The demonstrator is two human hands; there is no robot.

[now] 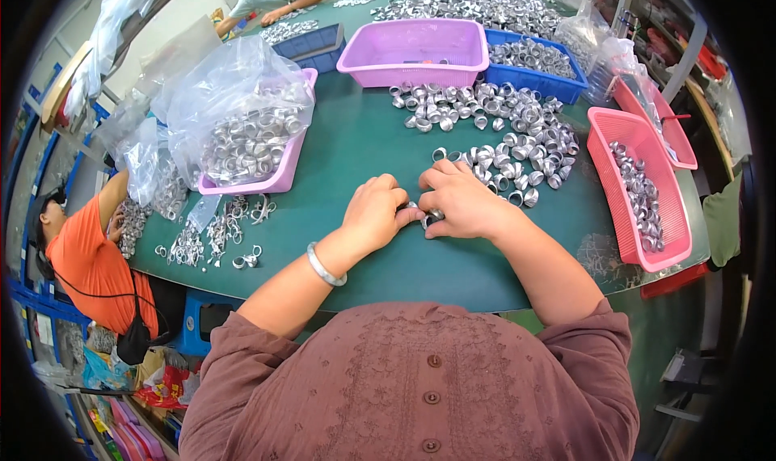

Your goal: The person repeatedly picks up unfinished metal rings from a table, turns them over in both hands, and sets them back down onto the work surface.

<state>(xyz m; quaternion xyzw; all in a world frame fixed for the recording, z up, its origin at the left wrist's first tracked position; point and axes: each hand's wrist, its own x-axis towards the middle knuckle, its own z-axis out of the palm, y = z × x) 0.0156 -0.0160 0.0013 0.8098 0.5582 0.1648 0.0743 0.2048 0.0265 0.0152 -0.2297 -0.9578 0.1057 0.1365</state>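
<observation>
Close together over the green table [356, 146], my two hands are both closed. My right hand [469, 201] pinches a small silver metal ring [434, 216] between thumb and fingers, which partly cover it. My left hand [376, 213], with a bangle on its wrist, has its fingers curled and its thumb pointing at that ring; what it grips, if anything, is hidden. A spread pile of similar silver rings [525, 142] lies just beyond my right hand, its nearest pieces close to the knuckles.
A purple basket [412, 53] and a blue bin of rings [537, 85] stand behind the pile. At right is a pink basket [679, 247] with rings. Left are a bag-covered purple basket [283, 174] and loose metal pieces [186, 247]. Two people sit at the table, left and far.
</observation>
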